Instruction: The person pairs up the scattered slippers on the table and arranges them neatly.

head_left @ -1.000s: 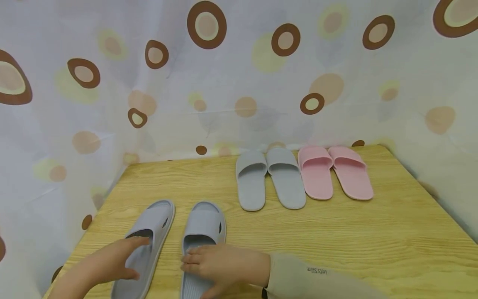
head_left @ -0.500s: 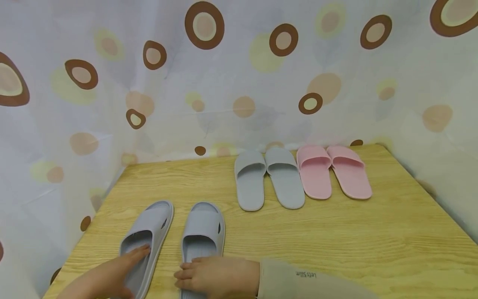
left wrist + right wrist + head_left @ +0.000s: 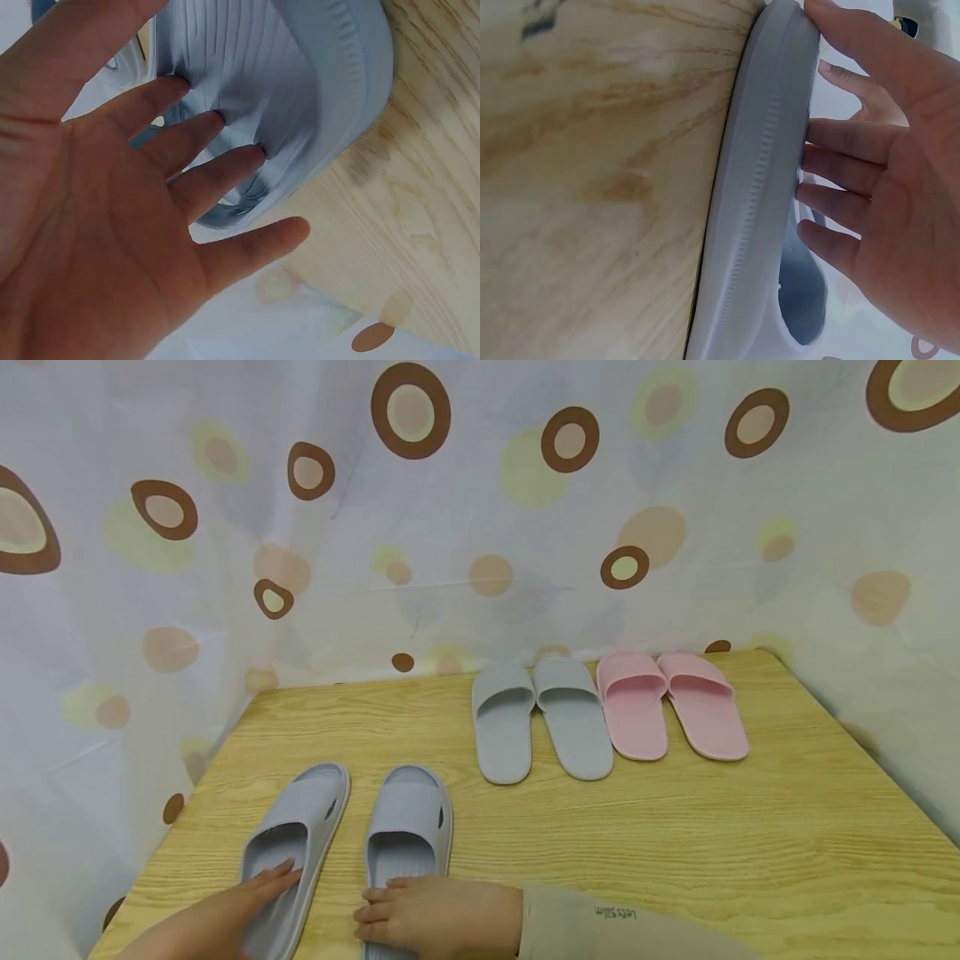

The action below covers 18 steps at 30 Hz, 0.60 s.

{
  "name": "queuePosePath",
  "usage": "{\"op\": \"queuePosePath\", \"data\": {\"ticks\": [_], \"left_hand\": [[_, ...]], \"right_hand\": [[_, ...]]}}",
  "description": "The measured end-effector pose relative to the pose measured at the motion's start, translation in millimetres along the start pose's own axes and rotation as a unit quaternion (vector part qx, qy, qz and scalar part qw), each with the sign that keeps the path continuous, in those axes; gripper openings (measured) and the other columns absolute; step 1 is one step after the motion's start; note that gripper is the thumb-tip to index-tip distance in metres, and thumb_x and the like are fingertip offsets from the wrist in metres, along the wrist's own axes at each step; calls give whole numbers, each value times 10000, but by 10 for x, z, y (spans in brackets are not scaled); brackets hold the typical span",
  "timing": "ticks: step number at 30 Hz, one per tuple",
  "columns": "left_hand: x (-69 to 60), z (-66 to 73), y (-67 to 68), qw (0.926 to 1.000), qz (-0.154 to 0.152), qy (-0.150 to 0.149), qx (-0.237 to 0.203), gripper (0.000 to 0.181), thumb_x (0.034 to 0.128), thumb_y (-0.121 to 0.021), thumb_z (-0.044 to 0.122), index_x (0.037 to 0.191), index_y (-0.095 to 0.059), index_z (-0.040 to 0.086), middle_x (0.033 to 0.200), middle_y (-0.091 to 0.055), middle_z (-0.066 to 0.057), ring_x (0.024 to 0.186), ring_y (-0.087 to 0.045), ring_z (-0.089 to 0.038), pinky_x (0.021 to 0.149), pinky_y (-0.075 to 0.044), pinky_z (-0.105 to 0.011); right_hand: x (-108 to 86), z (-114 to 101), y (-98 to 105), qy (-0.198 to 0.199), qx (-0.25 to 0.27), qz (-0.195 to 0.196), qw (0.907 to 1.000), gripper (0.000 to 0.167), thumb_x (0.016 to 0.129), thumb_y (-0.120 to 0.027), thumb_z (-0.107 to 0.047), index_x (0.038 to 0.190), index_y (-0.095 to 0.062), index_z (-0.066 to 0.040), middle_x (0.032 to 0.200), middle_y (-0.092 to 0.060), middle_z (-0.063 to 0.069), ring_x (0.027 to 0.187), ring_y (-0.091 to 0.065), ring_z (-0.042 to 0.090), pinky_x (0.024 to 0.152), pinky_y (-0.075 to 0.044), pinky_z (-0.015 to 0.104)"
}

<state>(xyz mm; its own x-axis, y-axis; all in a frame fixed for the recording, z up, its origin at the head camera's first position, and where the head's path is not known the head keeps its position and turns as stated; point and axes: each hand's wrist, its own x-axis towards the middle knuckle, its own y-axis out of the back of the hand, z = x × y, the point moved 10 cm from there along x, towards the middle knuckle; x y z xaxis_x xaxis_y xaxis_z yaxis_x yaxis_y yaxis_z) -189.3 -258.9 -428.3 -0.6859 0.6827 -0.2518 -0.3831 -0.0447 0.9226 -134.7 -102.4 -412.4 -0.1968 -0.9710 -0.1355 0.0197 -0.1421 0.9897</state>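
Observation:
A pair of lavender-grey slippers lies at the front left, toes pointing away. Over the left slipper [image 3: 306, 797] is my left hand [image 3: 221, 917]. In the left wrist view, that hand [image 3: 112, 202] has straight, spread fingers, several of whose tips touch the ribbed insole [image 3: 232, 60]. My right hand [image 3: 431, 914] lies across the rear of the right slipper [image 3: 408, 802]. Seen from the right wrist, the hand [image 3: 889, 165] keeps its fingers extended over the slipper's side [image 3: 757, 172], its thumb near one end. The heels are partly hidden by the hands.
At the back of the wooden table [image 3: 675, 843] stands a pair of pale grey slippers [image 3: 505, 727], beside a pink pair [image 3: 637, 718]. A curtain with brown and beige spots [image 3: 450, 527] closes off the back and sides.
My left hand has come down into the left slipper, its thumb dropping from view. My right hand has shifted slightly left and toward the heel. The slippers look unmoved.

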Motion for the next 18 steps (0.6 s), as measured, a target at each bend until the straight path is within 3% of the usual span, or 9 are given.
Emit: {"op": "queuePosePath", "data": {"ticks": [6,13,18], "left_hand": [[25,-17,-14,9992,-183,22,-353,946,742,-776,509,1418,-403,-38,1413,-398,-324,1299,-450,-312,920,-483,-322],[85,26,17,9976,-181,-75,-668,974,721,-788,517,1428,-401,-31,1426,-366,-342,1245,-463,-434,908,-484,-297],[167,68,57,9987,-106,-96,-489,935,682,-852,405,1404,-441,-23,1414,-396,-327,1168,-500,-475,891,-496,-339]], "right_hand": [[-23,62,13,-110,331,86,9994,647,922,-576,-504,1446,-444,-146,1477,-415,-51,1393,-316,94,1121,-205,187],[-57,161,22,-315,434,92,9985,720,867,-613,-577,1431,-466,-154,1475,-417,-53,1381,-337,99,1123,-226,213],[-92,220,36,-493,417,173,9978,718,868,-616,-574,1426,-475,-145,1477,-419,-49,1382,-340,110,1124,-237,230]]}}
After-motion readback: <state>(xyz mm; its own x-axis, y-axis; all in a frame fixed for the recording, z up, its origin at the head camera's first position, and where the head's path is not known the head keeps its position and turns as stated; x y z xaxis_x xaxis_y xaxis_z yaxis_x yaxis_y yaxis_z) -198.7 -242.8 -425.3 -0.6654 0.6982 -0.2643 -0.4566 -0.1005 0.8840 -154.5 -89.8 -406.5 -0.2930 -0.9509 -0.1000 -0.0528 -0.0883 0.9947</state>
